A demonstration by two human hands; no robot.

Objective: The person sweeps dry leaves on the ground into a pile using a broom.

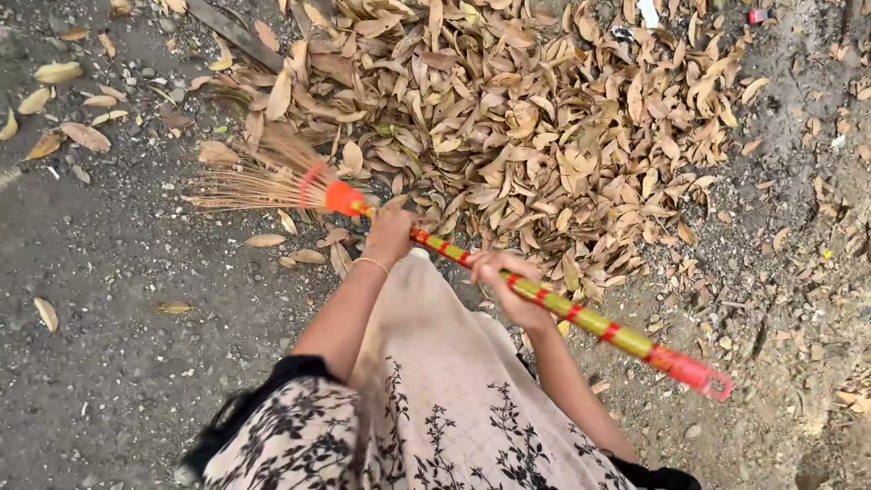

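Observation:
I hold a broom (pixel 581 316) with a yellow-green handle banded in red. Its straw bristles (pixel 263 177) fan out to the left, past an orange collar, and rest on the ground at the edge of a leaf pile. My left hand (pixel 390 234), with a thin bracelet at the wrist, grips the handle just behind the collar. Further down, my right hand (pixel 510 283) is closed round the middle of the handle. The red end of the handle sticks out to the lower right.
A big pile of dry brown leaves (pixel 526 118) lies ahead on grey gravel ground (pixel 109 363). Scattered single leaves lie at the left. A dark plank (pixel 238 34) sits at the top left. My patterned beige dress fills the bottom middle.

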